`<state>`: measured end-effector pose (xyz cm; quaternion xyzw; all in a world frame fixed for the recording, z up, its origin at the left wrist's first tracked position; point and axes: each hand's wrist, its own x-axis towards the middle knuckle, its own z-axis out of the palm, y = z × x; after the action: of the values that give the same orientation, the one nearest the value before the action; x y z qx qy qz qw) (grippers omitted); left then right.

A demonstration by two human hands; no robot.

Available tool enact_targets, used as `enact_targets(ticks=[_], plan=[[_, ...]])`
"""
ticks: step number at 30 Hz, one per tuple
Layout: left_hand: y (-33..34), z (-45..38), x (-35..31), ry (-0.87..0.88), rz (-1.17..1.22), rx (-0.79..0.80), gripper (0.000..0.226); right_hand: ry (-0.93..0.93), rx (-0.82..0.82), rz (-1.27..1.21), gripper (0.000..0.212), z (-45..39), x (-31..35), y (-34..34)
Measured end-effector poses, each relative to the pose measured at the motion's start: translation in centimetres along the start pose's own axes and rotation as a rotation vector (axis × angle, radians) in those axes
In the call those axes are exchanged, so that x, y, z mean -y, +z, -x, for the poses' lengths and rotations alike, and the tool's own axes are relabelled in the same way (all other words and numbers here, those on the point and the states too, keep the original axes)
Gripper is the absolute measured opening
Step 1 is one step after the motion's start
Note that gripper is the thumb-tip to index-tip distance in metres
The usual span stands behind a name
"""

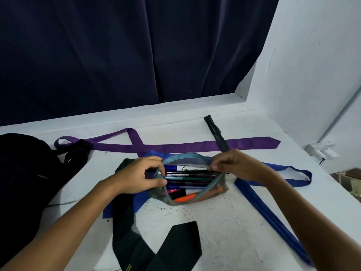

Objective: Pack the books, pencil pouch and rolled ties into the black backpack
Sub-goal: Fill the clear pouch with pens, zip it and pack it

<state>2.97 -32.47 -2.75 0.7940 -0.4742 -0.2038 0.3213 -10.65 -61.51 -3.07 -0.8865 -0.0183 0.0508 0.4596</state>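
Hands grip both ends of a soft translucent mesh pencil pouch [190,184] on the white desk [224,231]: left hand [140,176] pinching the zip end, right hand [237,166] the other; light, floppy, gaping, likely to spill pens.

Both hands forward, left [140,176] and right [234,165], fingers curled, pinching.

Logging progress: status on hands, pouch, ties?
Left hand and right hand both on open pencil pouch. Ties unrolled. Backpack far left, nothing blocking.
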Motion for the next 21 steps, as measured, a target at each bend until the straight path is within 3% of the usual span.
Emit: enact_targets(ticks=[3,6,11,14,21], plan=[[-1.4,-0.2,0.0,-0.003,-0.049,0.11,0.016,0.026,0.122,0.04,0.043,0.3,0.4,-1.0],[-2.7,-0.4,0.1,0.006,-0.119,0.144,0.023,0.138,0.058,0.099,0.065,0.6,0.7,-2.1],[-4.2,-0.2,0.6,0.018,-0.217,0.067,0.038,0.303,0.004,0.011,0.084,0.9,0.3,-3.1],[-4.2,0.0,1.1,0.058,-0.209,0.025,0.03,0.321,-0.034,0.002,0.07,1.1,0.4,-2.9],[-2.6,0.4,2.1,-0.037,0.05,-0.109,0.051,0.296,-0.017,0.016,0.117,-0.1,-0.2,-2.9]])
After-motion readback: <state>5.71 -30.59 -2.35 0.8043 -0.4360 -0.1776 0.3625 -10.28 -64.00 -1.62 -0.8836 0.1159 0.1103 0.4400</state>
